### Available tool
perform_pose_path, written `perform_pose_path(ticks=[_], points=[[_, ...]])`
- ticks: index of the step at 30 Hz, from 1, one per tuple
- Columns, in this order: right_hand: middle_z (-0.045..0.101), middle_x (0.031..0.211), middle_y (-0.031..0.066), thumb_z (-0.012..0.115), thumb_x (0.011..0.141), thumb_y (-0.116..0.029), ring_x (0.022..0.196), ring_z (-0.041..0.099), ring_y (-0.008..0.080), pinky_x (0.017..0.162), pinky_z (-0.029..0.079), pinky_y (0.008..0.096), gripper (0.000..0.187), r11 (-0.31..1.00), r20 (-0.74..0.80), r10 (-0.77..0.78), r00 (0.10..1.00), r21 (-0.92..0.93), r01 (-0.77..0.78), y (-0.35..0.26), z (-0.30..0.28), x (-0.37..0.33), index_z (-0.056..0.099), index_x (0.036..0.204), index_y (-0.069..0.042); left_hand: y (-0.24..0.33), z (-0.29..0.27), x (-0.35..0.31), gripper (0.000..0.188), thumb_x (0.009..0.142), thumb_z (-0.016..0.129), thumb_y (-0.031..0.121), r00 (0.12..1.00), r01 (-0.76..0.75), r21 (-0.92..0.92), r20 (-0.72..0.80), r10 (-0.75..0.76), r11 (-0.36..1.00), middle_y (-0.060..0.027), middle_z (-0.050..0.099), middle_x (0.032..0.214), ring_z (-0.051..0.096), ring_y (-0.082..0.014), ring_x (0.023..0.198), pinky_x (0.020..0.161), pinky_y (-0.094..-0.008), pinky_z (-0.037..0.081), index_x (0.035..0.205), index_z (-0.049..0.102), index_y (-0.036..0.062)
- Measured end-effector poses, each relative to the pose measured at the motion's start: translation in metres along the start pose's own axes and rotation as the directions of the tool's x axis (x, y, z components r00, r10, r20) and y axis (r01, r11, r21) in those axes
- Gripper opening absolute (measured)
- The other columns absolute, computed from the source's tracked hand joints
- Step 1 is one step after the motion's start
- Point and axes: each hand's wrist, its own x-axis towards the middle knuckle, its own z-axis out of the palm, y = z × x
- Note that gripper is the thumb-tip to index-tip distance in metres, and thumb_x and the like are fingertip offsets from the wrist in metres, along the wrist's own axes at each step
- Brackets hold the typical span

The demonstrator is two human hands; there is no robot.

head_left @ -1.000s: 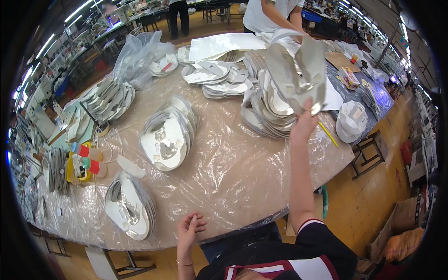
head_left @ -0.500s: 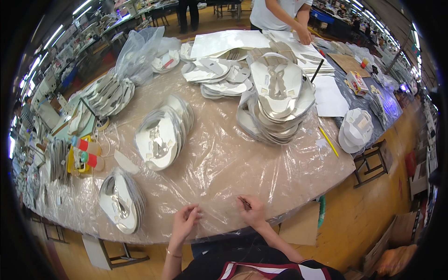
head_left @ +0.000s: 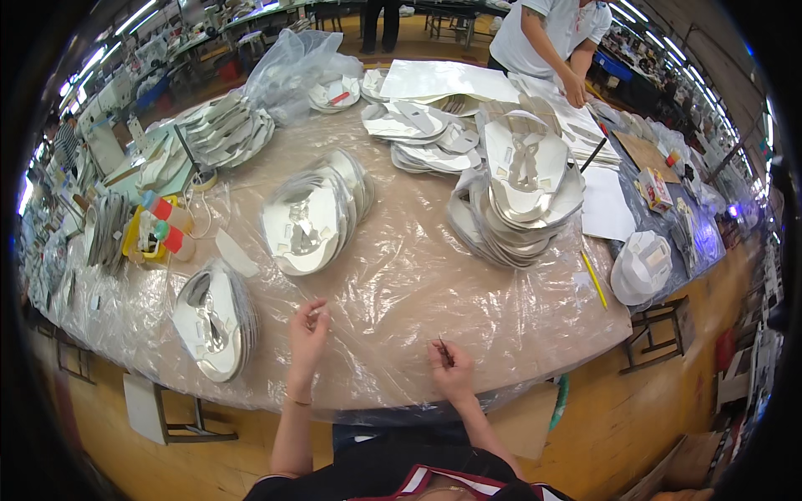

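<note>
My left hand (head_left: 308, 338) is over the plastic-covered table, its fingers loosely bent and a little apart, with nothing visible in them. It is nearest a stack of white and grey shoe upper pieces (head_left: 305, 230) just beyond it. To its left leans another stack of uppers (head_left: 209, 326). My right hand (head_left: 452, 371) is closed around a small thin dark tool whose tip pokes out past the fingers; its exact kind is too small to make out. A taller stack of uppers (head_left: 525, 171) stands farther off at the right.
Squeeze bottles (head_left: 171, 238) sit at a yellow basket (head_left: 134, 234) on the left. A yellow pencil-like stick (head_left: 595, 280) lies right, near more uppers (head_left: 642, 269). White sheets (head_left: 447, 81) lie at the back, where another person (head_left: 547, 37) works. Stools (head_left: 660, 338) stand beside the table.
My left hand has moved forward and left, toward the nearby stack. My right hand has shifted slightly forward, still gripping the dark tool. The whole view has turned a little.
</note>
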Motion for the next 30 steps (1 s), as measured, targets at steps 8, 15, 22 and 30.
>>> perform_pose_path(ticks=[8,15,22,30], points=[[0.060,0.066,0.0059,0.069,0.088,-0.018,0.052,0.048,0.0093,0.049,0.040,0.0255,0.018,0.985,0.003,-0.045,0.999,-0.169,0.044,-0.006,-0.001,0.001,0.069,0.095,-0.001,-0.006,-0.022,0.023,0.036,0.094,0.060,0.014,0.999,0.027,-0.056,-0.044,-0.030,0.998,-0.0093,0.063,0.097,0.061,-0.0134,0.084,0.069,-0.0258,0.051,0.123,0.052,-0.0040],[0.061,0.067,0.0056,0.070,0.086,-0.015,0.052,0.048,0.0095,0.049,0.040,0.0255,0.015,0.971,-0.062,-0.101,0.993,-0.223,0.085,-0.010,0.010,0.001,0.069,0.092,-0.001,-0.004,-0.046,0.084,0.045,0.090,0.066,0.020,0.992,-0.060,0.216,-0.092,0.082,0.975,-0.0154,0.044,0.124,0.055,-0.0217,0.103,0.076,-0.0306,0.050,0.123,0.046,-0.0021],[0.065,0.075,0.0105,0.070,0.081,-0.015,0.063,0.062,0.0270,0.062,0.048,0.0359,0.014,0.913,0.069,-0.175,0.982,-0.361,0.188,-0.016,0.005,0.006,0.069,0.091,-0.005,0.015,-0.044,0.074,0.049,0.087,0.070,0.026,0.975,-0.049,-0.086,-0.219,0.029,0.995,-0.0140,0.047,0.118,0.056,-0.0190,0.096,0.070,-0.0268,0.050,0.122,0.045,0.0028],[0.068,0.086,0.0047,0.071,0.078,-0.016,0.075,0.064,0.0230,0.071,0.047,0.0335,0.022,0.909,0.193,-0.184,0.964,-0.341,0.242,-0.005,-0.003,0.008,0.068,0.099,-0.010,-0.006,-0.036,0.115,0.062,0.079,0.077,0.032,0.899,0.005,0.605,-0.351,0.261,0.796,-0.0173,0.054,0.108,0.057,-0.0211,0.088,0.068,-0.0311,0.050,0.119,0.045,-0.0014]])
